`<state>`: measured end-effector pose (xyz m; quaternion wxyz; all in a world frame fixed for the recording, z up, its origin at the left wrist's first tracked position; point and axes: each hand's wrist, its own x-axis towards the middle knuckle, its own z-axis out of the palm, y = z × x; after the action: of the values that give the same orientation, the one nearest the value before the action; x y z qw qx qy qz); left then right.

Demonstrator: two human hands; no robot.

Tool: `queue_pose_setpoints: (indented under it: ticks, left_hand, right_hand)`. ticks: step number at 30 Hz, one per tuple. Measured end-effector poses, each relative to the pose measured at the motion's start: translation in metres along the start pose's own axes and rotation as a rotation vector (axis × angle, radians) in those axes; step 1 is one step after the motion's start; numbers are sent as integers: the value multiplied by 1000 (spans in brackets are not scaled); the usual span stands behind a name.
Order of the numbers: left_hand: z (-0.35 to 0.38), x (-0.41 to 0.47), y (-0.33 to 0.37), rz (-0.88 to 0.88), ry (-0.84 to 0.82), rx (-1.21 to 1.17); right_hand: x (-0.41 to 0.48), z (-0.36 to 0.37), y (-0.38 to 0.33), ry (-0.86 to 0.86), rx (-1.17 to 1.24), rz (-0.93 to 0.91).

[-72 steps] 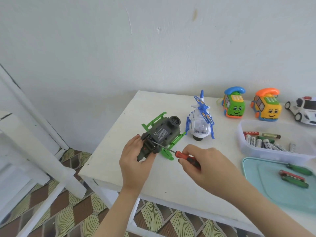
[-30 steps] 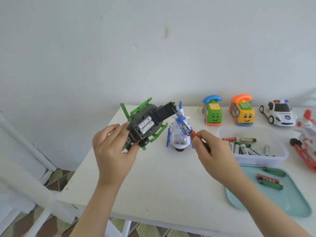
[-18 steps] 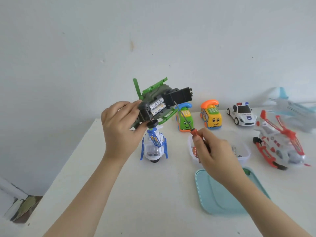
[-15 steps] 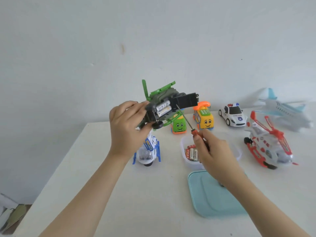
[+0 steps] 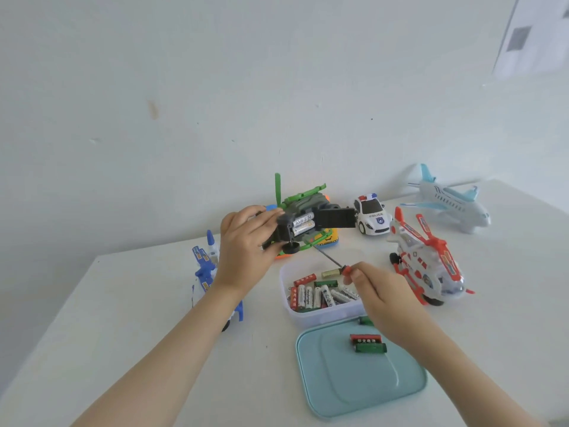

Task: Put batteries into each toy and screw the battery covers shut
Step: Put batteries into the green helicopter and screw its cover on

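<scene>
The grey-and-green plastic toy helicopter (image 5: 303, 208) is held above the white surface (image 5: 154, 318), the left grip (image 5: 246, 251) curled round its body. Its black battery cover (image 5: 335, 217) hangs open beside two white batteries (image 5: 303, 221). Below and to the right of it, the right grip (image 5: 385, 300) pinches a red-handled screwdriver (image 5: 331, 261) over the clear plastic battery tub (image 5: 284, 291).

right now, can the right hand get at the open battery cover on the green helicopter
Probably yes: the right hand holds the screwdriver just below the green helicopter in the left hand, the battery cover stands open, and nothing lies between them.
</scene>
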<state>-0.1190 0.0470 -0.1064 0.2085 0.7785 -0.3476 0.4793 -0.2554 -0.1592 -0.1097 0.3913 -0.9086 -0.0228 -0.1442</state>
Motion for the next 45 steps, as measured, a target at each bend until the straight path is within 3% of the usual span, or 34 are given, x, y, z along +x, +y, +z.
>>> queue_pose_setpoints:
  ticks: [12,19,26,35,45]
  left_hand:
    - [23,5,4,5,0,-36]
    - [32,5,8,18,20,137]
    - [39,4,5,-24,5,188]
    - [31,-7,-2,57,-19,203]
    - [19,-3,5,19,-16,109]
  right_hand:
    - [13,2,5,2,-22,-10]
    - [27,16,4,-98,-103,-1]
    - [17,34,-5,38,-135,72]
    - [3,26,6,8,-157,203]
    - [29,1,20,93,-276,85]
